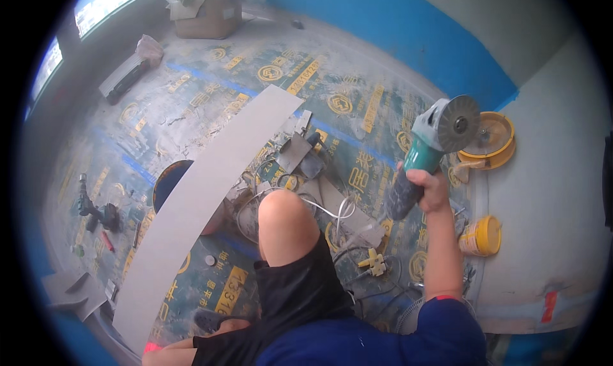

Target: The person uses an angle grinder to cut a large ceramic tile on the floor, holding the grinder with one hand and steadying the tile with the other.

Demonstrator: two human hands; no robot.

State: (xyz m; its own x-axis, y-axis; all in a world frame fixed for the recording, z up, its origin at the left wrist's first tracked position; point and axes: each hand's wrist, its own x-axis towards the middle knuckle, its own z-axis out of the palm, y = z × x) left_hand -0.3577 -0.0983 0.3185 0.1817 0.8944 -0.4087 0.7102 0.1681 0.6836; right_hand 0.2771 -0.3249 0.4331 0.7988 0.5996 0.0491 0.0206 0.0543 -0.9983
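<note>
My right hand (431, 188) is raised on the right, wrapped around an angle grinder (421, 154) with a green body, a dark rear grip and a round disc (458, 123) at its upper end. Whether the disc spins cannot be told. On my left a long pale board (204, 194) slants from the lower left up toward the middle. It crosses over a round dark-topped object with a yellowish rim (172, 182), mostly covered by the board. My left hand does not show. My bare knee (287, 222) stands just right of the board.
Offcuts (295, 152), a white cable (341, 209) and a yellow plug (372, 262) litter the printed floor sheet. A yellow tub (482, 236) and a yellow reel (491, 139) stand at right. Left lies a cordless drill (96, 209); a cardboard box (209, 15) is at the back.
</note>
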